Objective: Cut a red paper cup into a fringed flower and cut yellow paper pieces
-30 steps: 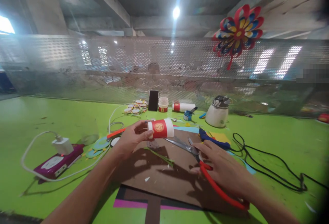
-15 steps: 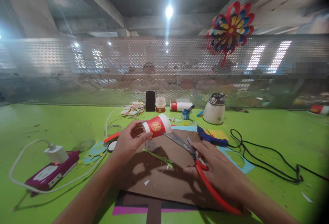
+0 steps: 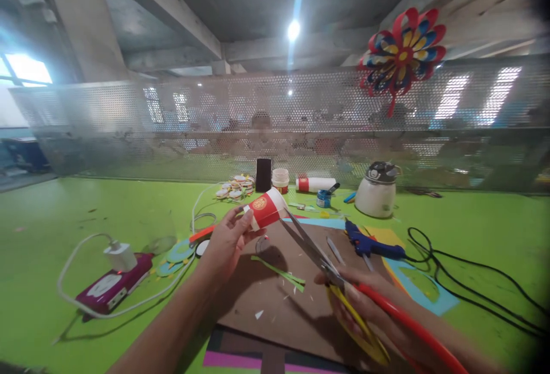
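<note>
My left hand (image 3: 227, 242) is closed around a red and white paper cup (image 3: 267, 209), tilted so its rim faces right. In my right hand (image 3: 365, 299) is a pair of scissors (image 3: 315, 254) with red and yellow handles. Its blades are parted and reach up-left to the cup's rim; whether they pinch the paper I cannot tell. Beneath both hands lies a brown board (image 3: 266, 299) with thin green paper strips (image 3: 279, 271) and small white scraps. A slim grey cutter-like tool (image 3: 335, 250) rests on the board right of the blades.
A blue glue gun (image 3: 373, 243) with a black cord lies at right. A purple power strip (image 3: 114, 288) with a white charger (image 3: 120, 255) sits at left. Behind are a phone (image 3: 263, 174), stacked cups (image 3: 281, 179), a blue jar (image 3: 323, 199) and a white kettle (image 3: 377, 191).
The scissors have turned and opened, showing the yellow handle, and their blades are now at the cup's rim. The cup is turned slightly in my left hand. The view has swung left.
</note>
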Motion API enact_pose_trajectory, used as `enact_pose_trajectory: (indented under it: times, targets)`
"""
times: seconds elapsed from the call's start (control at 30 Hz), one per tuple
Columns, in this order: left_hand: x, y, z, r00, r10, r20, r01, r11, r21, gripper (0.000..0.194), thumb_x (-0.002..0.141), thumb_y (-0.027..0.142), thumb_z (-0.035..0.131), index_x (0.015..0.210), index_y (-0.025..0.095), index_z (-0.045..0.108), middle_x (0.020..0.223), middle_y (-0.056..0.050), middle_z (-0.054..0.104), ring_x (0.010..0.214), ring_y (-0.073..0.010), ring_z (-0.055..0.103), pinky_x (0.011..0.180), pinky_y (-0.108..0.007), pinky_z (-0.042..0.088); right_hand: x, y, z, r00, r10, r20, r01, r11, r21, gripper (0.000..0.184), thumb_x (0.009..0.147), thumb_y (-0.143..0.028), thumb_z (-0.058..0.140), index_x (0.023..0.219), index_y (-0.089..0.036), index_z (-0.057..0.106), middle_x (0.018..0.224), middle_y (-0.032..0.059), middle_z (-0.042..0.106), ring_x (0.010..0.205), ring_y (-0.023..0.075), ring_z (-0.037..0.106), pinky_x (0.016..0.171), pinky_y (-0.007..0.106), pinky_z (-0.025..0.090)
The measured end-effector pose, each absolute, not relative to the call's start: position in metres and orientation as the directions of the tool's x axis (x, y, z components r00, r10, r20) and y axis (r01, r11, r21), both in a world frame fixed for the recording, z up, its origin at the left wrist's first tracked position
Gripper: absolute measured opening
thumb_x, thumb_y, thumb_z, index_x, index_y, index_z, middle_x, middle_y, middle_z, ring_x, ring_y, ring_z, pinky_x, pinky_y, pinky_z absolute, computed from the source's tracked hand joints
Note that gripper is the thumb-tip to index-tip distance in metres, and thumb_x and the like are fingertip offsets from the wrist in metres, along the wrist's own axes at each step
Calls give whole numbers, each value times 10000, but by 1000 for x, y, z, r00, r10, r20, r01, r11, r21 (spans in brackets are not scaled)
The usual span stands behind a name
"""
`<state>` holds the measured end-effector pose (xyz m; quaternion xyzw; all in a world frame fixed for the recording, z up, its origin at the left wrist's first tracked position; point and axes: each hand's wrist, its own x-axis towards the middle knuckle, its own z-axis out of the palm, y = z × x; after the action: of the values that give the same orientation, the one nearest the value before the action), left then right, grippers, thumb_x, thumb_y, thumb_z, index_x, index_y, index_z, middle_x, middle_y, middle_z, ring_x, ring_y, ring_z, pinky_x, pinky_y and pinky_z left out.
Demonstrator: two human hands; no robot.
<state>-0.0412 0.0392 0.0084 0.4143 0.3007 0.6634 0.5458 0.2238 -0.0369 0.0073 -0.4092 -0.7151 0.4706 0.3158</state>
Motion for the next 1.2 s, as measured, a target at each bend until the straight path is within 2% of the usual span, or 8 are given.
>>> enact_pose_trajectory:
  times: [0.17,0.33,0.47,0.73,0.83,0.97,1.13,1.2]
  targets:
    - [-38,37,7,33,981,193,-490,-152,858,537,773,364,760,1251,215,565,1161,-143,693,1007,-294,682,884,-520,549,217,-39,-5,-435,900,-28,39,-13,-999,490,846,-718,497,1058,-323,695,703,-1,549,600,150,557,544,277,472]
    - [-36,33,9,11,981,194,-479,-165,862,537,765,332,772,1243,201,568,1178,-142,688,1018,-283,680,890,-486,556,220,-36,-19,-368,901,-228,-146,-298,-943,412,892,-661,488,1060,-339,681,796,1,622,712,140,637,668,256,529]
    - [-34,32,8,38,978,204,-481,-162,862,489,783,344,756,1207,197,562,1188,-143,684,1061,-277,672,939,-485,540,214,-35,-15,-489,817,-307,-247,-467,-849,474,891,-681,466,1001,-282,698,700,0,597,589,115,596,489,199,470]
    - [-26,30,3,-6,981,195,-516,-170,840,486,770,301,766,1200,194,569,1163,-116,687,1012,-238,679,869,-412,565,203,-34,-19,-641,743,-193,-311,-481,-819,581,869,-721,462,1077,-214,655,672,-11,586,566,113,574,486,208,501]
    - [-26,30,2,40,978,204,-504,-156,849,477,780,309,758,1217,196,603,1205,-120,672,995,-228,678,845,-388,566,206,-36,-24,-514,826,-232,-276,-415,-867,546,869,-712,479,1052,-227,652,639,-26,582,516,88,548,441,169,434]
    - [-26,29,1,67,974,214,-510,-151,847,475,780,309,760,1228,210,638,1166,-107,686,993,-229,677,862,-390,561,209,-42,-22,-357,898,-256,-205,-343,-917,442,883,-677,488,1028,-306,680,747,-5,644,650,133,632,569,223,500]
    - [-20,24,5,87,975,203,-541,-124,832,486,751,307,788,1207,202,660,1141,-99,702,979,-236,689,818,-369,579,207,-39,-20,-598,788,-150,-318,-404,-858,470,807,-679,615,1028,-276,709,658,-41,576,465,55,482,430,158,374]
    - [-18,21,7,108,978,176,-540,-91,837,470,770,341,770,1200,185,662,1104,-105,719,936,-231,699,793,-369,586,205,-39,-26,-566,807,-166,-291,-384,-876,487,827,-697,570,1026,-276,711,666,-36,587,489,60,530,460,158,417]
